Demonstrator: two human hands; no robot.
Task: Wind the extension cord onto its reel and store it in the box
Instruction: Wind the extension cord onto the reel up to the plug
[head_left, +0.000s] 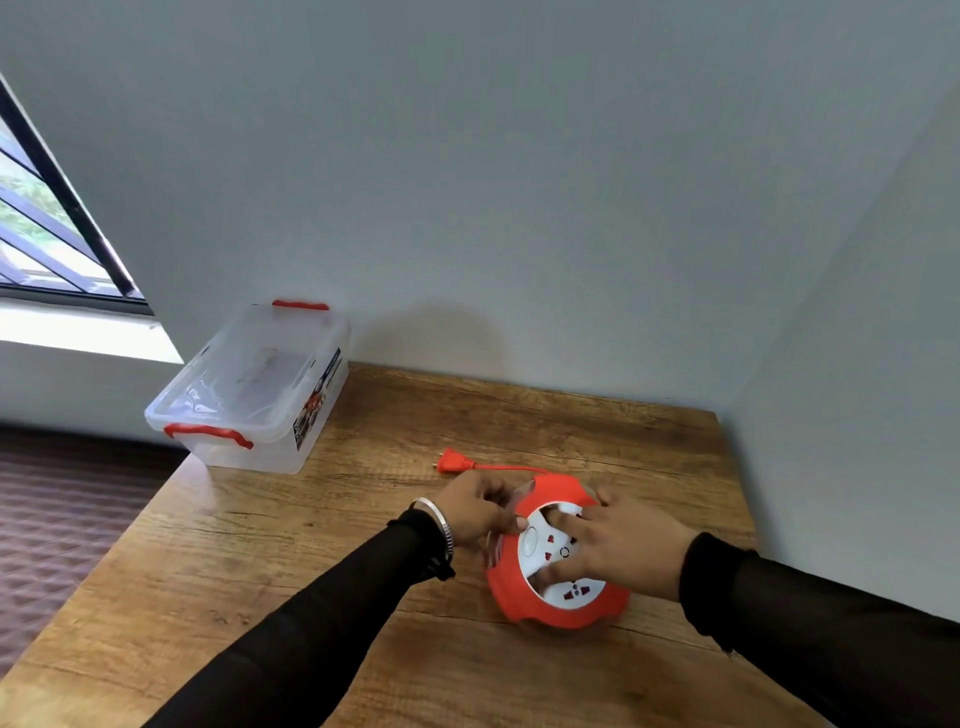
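Observation:
A round orange reel (524, 597) with a white socket face lies flat on the wooden table (322, 545). My left hand (478, 512) grips its left rim, thumb on the white face. My right hand (618, 545) lies on the white centre with the fingers pressed into it. A short length of orange cord (504, 468) runs from the reel's far side to an orange plug (451, 461) lying on the table. A clear plastic box (254, 395) with red latches stands at the table's far left corner, lid on.
The table stands in a corner: grey walls run behind it and along its right side. Its left edge drops to a dark patterned floor (57, 519). A window (47, 228) is at the far left.

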